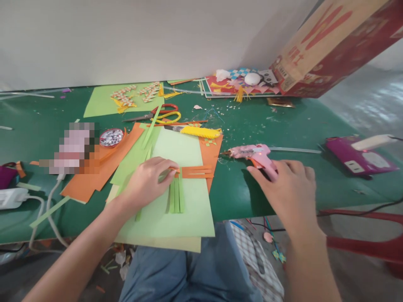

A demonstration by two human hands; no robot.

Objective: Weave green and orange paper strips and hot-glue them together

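Observation:
My left hand [154, 178] is closed in a pinch on the corner where orange paper strips [197, 171] and green paper strips [176, 195] cross. The orange ones point right and the green ones hang toward me, over pale green paper sheets [195, 218]. At the right, my right hand [288, 186] has its thumb and fingers around the handle of a pink hot glue gun [252, 152]. Its nozzle faces left, and a clear glue stick [296, 150] extends from its back. My right fingertips are partly hidden behind the handle.
Beyond the sheets lie a yellow-handled knife [201, 132] and scissors [165, 114]. A round dish of small silvery pieces [111, 137] stands left, near a blurred phone-like object [74, 147]. A purple power box [362, 155] is at right, below a tall paper bag [333, 46].

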